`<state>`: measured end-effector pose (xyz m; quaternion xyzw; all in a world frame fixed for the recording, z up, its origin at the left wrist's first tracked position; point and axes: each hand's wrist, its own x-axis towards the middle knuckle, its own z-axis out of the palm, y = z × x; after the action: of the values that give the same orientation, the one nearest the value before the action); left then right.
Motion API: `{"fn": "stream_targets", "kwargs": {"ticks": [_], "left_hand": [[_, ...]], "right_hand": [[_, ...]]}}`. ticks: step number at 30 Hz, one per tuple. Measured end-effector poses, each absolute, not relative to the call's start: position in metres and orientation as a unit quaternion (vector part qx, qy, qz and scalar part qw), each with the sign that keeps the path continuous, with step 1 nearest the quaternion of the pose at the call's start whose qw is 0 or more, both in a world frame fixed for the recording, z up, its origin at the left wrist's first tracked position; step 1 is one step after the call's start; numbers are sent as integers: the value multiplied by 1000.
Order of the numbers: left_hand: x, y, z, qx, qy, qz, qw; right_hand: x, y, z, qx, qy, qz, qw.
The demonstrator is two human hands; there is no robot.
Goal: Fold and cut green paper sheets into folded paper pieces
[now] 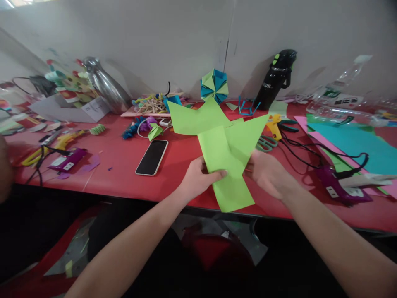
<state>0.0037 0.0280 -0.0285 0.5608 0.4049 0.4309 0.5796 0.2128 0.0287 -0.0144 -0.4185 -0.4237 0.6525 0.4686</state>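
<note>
A folded sheet of light green paper [217, 145] is held up over the table's front edge, its pointed flaps spread to both sides. My left hand [201, 176] pinches its lower left edge, thumb on the front face and fingers behind. At the paper's right side is my right hand [266, 171], its fingertips partly hidden behind the sheet; whether they grip it is unclear. Behind the paper stands a blue and green folded-paper ball [214, 85]. A phone [151, 157] lies left of my left hand.
On the red table [114, 165], a yellow glue gun [274, 126], green-handled scissors [266, 143] and a purple power strip [341, 186] with cables lie right. A black bottle [276, 78] and coloured sheets [356, 140] stand beyond. Another person's arm [4, 165] shows far left.
</note>
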Motion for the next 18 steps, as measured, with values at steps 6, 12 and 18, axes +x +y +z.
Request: {"fn": "stream_targets", "kwargs": {"ticks": [6,12,18], "left_hand": [[7,27,-27,550,373,441,604],[-3,36,-23,498,367,527,583],[-6,35,-19,513,358,511,589]], "right_hand": [[200,14,-23,-470,-480,572,472],[204,14,-23,-451,-503,589,443],[203,15,-26,-438,-456,587,505]]}}
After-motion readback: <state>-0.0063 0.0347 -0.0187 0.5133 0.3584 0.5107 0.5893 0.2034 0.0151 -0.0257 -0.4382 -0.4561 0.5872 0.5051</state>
